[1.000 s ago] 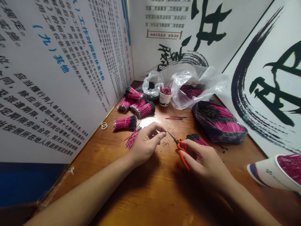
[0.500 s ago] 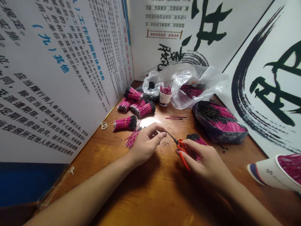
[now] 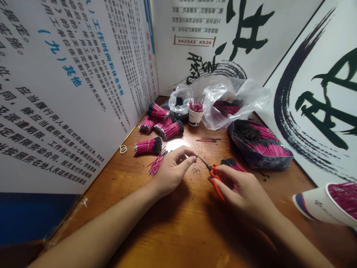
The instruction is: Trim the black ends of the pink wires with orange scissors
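Above the wooden bench (image 3: pixel 178 227), the right hand (image 3: pixel 242 190) clamps its fingers on orange-handled snips (image 3: pixel 216 186), tips aimed at the left hand (image 3: pixel 171 173), fingers pinched together.

Bare hands (image 3: pixel 173 173) (image 3: pixel 241 190) (forearms (image 3: pixel 92 232) too).

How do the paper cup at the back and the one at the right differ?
The back paper cup stands upright; the right paper cup lies tipped on its side. The back cup holds a loose tuft of magenta wires; the right cup looks packed with them. The right cup shows a blue band at its base; the back cup shows none. Both are white and hold magenta wires.
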Demonstrator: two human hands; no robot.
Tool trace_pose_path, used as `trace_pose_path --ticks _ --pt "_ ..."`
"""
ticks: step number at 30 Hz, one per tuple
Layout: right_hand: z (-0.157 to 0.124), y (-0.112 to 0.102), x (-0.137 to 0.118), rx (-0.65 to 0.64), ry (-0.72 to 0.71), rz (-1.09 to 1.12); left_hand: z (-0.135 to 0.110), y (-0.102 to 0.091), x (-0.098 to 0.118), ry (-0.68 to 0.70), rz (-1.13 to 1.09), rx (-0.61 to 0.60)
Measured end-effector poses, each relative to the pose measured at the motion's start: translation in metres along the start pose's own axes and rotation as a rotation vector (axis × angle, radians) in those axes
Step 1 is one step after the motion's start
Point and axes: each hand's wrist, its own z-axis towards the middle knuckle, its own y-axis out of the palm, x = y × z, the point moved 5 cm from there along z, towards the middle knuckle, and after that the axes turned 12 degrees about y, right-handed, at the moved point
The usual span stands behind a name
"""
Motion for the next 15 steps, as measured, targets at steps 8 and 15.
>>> trace_pose_path --ticks 8,15 --pt "-0.0005 0.0001 -0.0014 -0.013 0.006 -0.008 0.0014 0.0001 0.0006 0.022 0.007 -0.003" --pt "0.0004 -0.0019 0.0017 -0.014 -0.020 0.006 0.0022 0.0003 0.0017 0.037 -0.011 0.012"
